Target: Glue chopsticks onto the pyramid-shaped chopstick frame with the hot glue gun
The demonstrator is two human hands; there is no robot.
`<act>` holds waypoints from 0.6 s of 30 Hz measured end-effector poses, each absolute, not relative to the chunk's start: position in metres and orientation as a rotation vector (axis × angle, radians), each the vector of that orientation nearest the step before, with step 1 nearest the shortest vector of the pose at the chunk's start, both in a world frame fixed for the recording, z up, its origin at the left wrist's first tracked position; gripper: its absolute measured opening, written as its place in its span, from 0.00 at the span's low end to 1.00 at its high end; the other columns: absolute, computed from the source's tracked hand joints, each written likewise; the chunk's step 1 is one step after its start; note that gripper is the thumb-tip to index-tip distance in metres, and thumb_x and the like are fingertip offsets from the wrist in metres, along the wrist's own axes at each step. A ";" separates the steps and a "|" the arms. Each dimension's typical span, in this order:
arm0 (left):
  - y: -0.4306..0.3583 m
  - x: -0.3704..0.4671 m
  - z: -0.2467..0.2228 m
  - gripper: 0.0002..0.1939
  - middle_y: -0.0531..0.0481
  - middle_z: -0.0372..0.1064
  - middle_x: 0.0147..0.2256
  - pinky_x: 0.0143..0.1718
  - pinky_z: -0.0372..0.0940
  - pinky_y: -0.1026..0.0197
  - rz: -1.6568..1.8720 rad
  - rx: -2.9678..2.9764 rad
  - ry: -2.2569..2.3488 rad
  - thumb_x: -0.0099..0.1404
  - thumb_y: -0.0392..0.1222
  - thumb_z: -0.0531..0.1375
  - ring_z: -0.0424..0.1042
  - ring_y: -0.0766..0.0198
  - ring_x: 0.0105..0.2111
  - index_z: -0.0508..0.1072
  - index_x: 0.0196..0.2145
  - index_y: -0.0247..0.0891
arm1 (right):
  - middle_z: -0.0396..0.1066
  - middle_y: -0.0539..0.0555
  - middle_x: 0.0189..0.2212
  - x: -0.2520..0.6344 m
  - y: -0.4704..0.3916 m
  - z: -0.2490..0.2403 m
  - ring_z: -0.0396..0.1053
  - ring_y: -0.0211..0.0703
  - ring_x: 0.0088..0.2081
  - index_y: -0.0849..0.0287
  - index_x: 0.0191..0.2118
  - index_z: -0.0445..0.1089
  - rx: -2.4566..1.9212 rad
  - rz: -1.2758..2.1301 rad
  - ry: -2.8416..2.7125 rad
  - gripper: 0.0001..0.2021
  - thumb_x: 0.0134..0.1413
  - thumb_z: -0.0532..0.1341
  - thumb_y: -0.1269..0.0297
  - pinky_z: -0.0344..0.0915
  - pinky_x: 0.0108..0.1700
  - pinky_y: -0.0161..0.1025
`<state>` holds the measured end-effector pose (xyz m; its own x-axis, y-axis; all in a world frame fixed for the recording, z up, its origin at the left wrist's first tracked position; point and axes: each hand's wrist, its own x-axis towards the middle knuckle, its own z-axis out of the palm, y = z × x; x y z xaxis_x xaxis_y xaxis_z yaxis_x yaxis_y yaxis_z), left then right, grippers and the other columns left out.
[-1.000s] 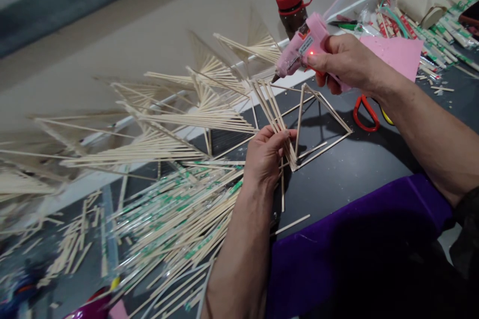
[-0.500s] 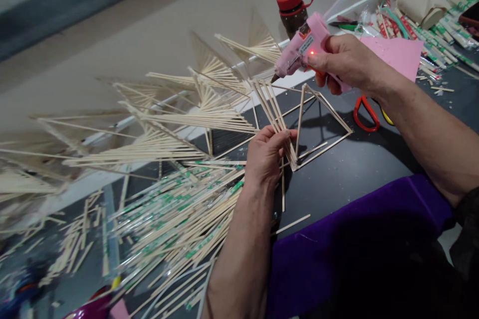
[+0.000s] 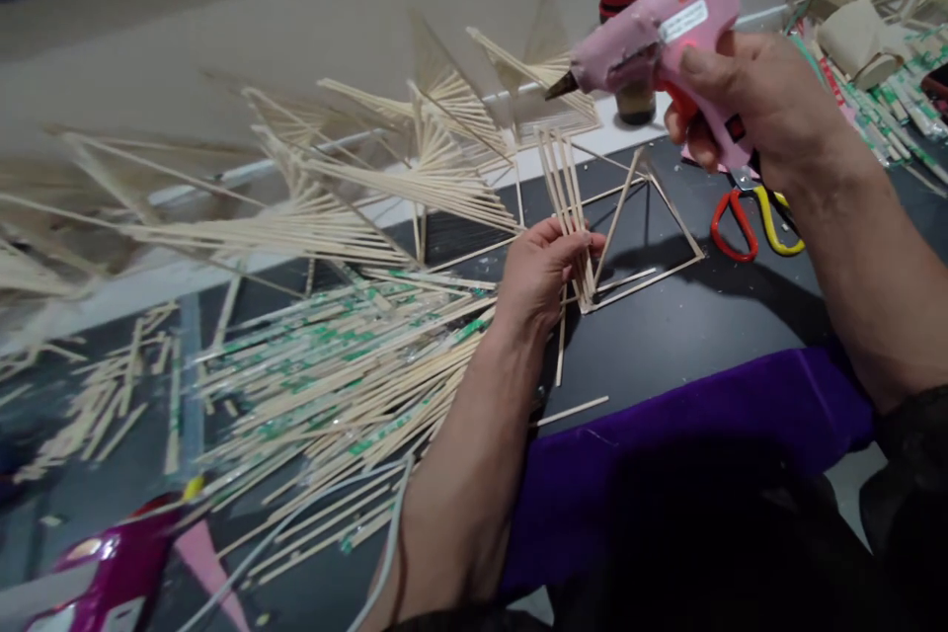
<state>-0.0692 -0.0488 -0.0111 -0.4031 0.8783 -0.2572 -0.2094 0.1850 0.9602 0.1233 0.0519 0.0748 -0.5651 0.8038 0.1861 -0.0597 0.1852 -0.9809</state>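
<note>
A pink glue gun (image 3: 652, 39) is in my right hand (image 3: 770, 104), its dark nozzle pointing left and down, above and apart from the sticks. My left hand (image 3: 544, 272) pinches several thin wooden sticks (image 3: 567, 188) that fan upward and meet near the tabletop. These sticks belong to an open stick frame (image 3: 648, 286) whose triangular parts stand on the dark table to the right. Part of the left fingers is hidden behind the sticks.
Fanned stick structures (image 3: 296, 227) line the wall at the left and back. Wrapped sticks (image 3: 355, 365) lie left of my forearm. Red and yellow scissors (image 3: 741, 217), a red-capped bottle (image 3: 635, 104), a purple cloth (image 3: 696, 415) and a magenta tool (image 3: 118, 553) are around.
My right hand has lifted the glue gun up and away from the stick tops. My left hand still holds the sticks. The whole view has shifted slightly.
</note>
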 end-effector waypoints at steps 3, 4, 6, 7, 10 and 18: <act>-0.048 -0.070 -0.012 0.11 0.50 0.74 0.23 0.21 0.60 0.67 1.418 0.677 1.472 0.41 0.36 0.68 0.69 0.67 0.22 0.72 0.25 0.36 | 0.71 0.48 0.23 0.134 0.042 0.076 0.62 0.31 0.17 0.56 0.26 0.70 -0.718 1.407 -1.794 0.12 0.59 0.62 0.57 0.54 0.18 0.32; -0.048 -0.070 -0.012 0.11 0.50 0.74 0.23 0.21 0.59 0.67 1.418 0.688 1.466 0.41 0.36 0.68 0.69 0.67 0.21 0.72 0.25 0.36 | 0.72 0.49 0.23 0.138 0.038 0.075 0.63 0.31 0.17 0.57 0.26 0.70 -0.748 1.388 -1.822 0.13 0.58 0.63 0.56 0.53 0.18 0.32; -0.047 -0.071 -0.014 0.10 0.50 0.73 0.23 0.19 0.57 0.67 1.412 0.715 1.451 0.41 0.37 0.67 0.66 0.68 0.20 0.72 0.24 0.36 | 0.72 0.50 0.23 0.147 0.027 0.071 0.63 0.31 0.18 0.56 0.25 0.71 -0.837 1.375 -1.871 0.13 0.56 0.64 0.55 0.52 0.18 0.33; -0.047 -0.071 -0.015 0.09 0.49 0.73 0.23 0.19 0.57 0.67 1.411 0.726 1.442 0.42 0.37 0.67 0.65 0.68 0.19 0.71 0.24 0.36 | 0.72 0.51 0.23 0.152 0.021 0.068 0.63 0.32 0.18 0.55 0.25 0.71 -0.893 1.376 -1.892 0.13 0.55 0.65 0.53 0.52 0.18 0.34; -0.046 -0.072 -0.016 0.08 0.48 0.73 0.23 0.20 0.57 0.66 1.417 0.740 1.420 0.43 0.36 0.66 0.66 0.68 0.20 0.71 0.23 0.36 | 0.68 0.51 0.18 0.164 0.003 0.054 0.61 0.34 0.17 0.53 0.25 0.73 -1.047 1.342 -1.980 0.16 0.55 0.64 0.48 0.50 0.18 0.36; -0.043 -0.073 -0.016 0.06 0.52 0.66 0.17 0.20 0.54 0.66 1.400 0.792 1.502 0.47 0.34 0.63 0.60 0.70 0.17 0.69 0.18 0.36 | 0.66 0.51 0.16 0.166 -0.023 0.025 0.62 0.41 0.18 0.50 0.23 0.73 -1.103 1.244 -2.142 0.17 0.53 0.64 0.45 0.53 0.21 0.39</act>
<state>-0.0728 -0.0425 -0.0160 -0.3834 0.9043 -0.1877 -0.1234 0.1512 0.9808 0.1661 -0.0235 0.0249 -0.5930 0.8048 -0.0268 0.4220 0.2823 -0.8615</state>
